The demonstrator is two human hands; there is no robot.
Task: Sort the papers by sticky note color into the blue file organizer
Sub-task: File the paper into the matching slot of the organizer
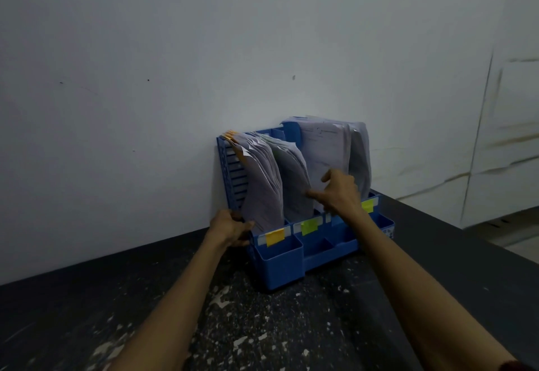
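Note:
The blue file organizer (pixel 280 260) stands on the dark table against the wall. Several bundles of white papers stand in its slots: a left bundle (pixel 262 184) with orange tabs at its top, a middle bundle (pixel 294 178), an upright bundle (pixel 323 149) and a far right one (pixel 360 155). Sticky notes mark the front: orange (pixel 275 236), green (pixel 309 226), yellow (pixel 367 205). My left hand (pixel 230 229) grips the organizer's left front corner. My right hand (pixel 339 192) reaches into the third slot, thumb and fingers spread against the upright bundle.
The dark speckled table (pixel 262 327) runs under both forearms, and its right edge falls off near the organizer. A pale wall (pixel 175 79) stands directly behind the organizer. Light panels (pixel 507 137) lie beyond the table on the right.

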